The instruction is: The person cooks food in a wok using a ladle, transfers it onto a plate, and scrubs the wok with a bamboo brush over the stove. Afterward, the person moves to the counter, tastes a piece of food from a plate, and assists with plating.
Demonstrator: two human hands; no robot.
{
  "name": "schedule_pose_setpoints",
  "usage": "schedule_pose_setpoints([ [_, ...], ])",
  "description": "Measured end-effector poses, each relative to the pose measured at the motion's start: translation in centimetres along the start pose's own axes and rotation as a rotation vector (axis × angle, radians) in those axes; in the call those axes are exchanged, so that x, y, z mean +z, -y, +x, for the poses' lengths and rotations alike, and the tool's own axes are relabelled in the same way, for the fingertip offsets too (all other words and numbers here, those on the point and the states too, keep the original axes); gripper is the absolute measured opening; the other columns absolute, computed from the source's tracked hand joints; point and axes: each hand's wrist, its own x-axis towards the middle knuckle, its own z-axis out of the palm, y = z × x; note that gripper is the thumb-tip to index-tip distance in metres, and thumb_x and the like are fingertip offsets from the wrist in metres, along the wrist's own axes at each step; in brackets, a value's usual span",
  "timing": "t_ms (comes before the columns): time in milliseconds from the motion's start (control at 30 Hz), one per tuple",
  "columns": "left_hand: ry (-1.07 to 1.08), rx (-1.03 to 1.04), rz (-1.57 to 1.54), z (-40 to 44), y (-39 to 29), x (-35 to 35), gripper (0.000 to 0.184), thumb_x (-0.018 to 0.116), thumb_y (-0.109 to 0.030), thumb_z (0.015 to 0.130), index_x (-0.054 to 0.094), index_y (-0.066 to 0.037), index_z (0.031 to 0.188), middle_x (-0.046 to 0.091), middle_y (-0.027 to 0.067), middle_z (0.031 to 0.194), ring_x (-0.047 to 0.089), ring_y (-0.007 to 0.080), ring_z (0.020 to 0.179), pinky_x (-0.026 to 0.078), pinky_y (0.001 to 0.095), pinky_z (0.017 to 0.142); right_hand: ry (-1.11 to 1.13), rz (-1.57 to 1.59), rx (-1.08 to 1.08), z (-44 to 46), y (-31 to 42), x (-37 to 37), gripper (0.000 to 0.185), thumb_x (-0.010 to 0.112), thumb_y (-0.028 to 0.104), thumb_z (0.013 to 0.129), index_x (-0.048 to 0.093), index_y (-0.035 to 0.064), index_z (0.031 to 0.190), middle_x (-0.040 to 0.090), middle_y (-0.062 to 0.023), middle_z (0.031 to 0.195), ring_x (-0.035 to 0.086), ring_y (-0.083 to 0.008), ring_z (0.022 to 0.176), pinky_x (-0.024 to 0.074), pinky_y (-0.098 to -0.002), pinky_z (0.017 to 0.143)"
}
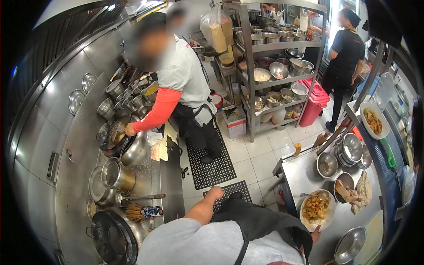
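My right hand (316,234) is at the near rim of a white bowl (304,217), gripping it by the edge. The bowl holds browned, sauced food pieces (316,207), and a metal spoon (308,194) rests in it. It sits at the edge of the steel table (297,176). My left hand (215,193) is held out over the floor mat, fingers curled in, with nothing visible in it. Beside the bowl are a steel bowl with a brush-like wooden tool (347,191) and a crumpled cloth (363,194).
On the left, a stove line carries a black wok (108,238) and a steel pot (118,174). A co-worker in a red sleeve (160,108) handles a pan there. Ahead stands a rack (247,66) of steel bowls; another person (346,55) stands by a red bin (314,104).
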Motion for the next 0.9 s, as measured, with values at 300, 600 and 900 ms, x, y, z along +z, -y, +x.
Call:
schedule_pose_setpoints([
  [300, 0.019, 0.067, 0.029, 0.7, -1.5, -0.2, 0.047, 0.056, -0.034, 0.090, 0.068, 0.003, 0.116, 0.063, 0.0265, 0.125, 0.061, 0.0387, 0.118, 0.047, 0.0459, 0.104, -0.066, -0.032, 0.035, -1.9, 1.5, -0.4, 0.055, 0.053, 0.040, 0.103, 0.044, -0.0004, 0.140, 0.062, -0.0192, 0.123, 0.068, -0.0314, 0.100, 0.0595, -0.0396, 0.069],
  [600, 0.096, 0.122, 0.126, 3.7, 0.9, -1.3, 0.047, 0.059, -0.035, 0.089, 0.067, 0.000, 0.119, 0.068, 0.0237, 0.117, 0.066, 0.0378, 0.110, 0.052, 0.0449, 0.097, -0.129, 0.099, 0.057, -2.4, -1.5, -1.0, 0.055, 0.053, 0.043, 0.102, 0.047, 0.0019, 0.139, 0.064, -0.0157, 0.121, 0.068, -0.0272, 0.096, 0.0569, -0.0358, 0.064],
  [900, 0.153, 0.147, 0.024, -2.6, 2.3, -5.8, 0.047, 0.058, -0.036, 0.090, 0.067, 0.000, 0.118, 0.066, 0.0248, 0.120, 0.063, 0.0393, 0.112, 0.050, 0.0457, 0.098, -0.234, 0.249, 0.071, -0.5, -3.4, -0.1, 0.052, 0.057, 0.049, 0.099, 0.052, 0.0091, 0.133, 0.067, -0.0094, 0.110, 0.065, -0.0221, 0.079, 0.0519, -0.0314, 0.059],
])
